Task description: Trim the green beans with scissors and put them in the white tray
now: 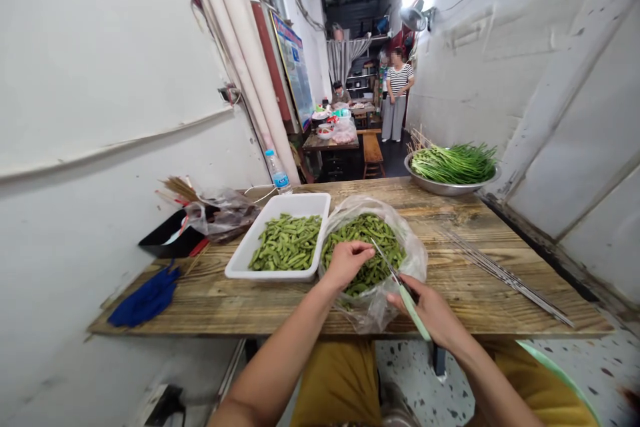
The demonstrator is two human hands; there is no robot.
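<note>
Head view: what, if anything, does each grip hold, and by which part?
The right grip holds scissors by the green handle; whether the left grip, near the blades, pinches anything cannot be told.

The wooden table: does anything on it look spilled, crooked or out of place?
No spill stands out: the green pods lie in the white tub and the plastic bag. The oddest thing is the black tray at left, which seems to jut past the edge of the table. Near it, the blue cloth lies crumpled.
</note>
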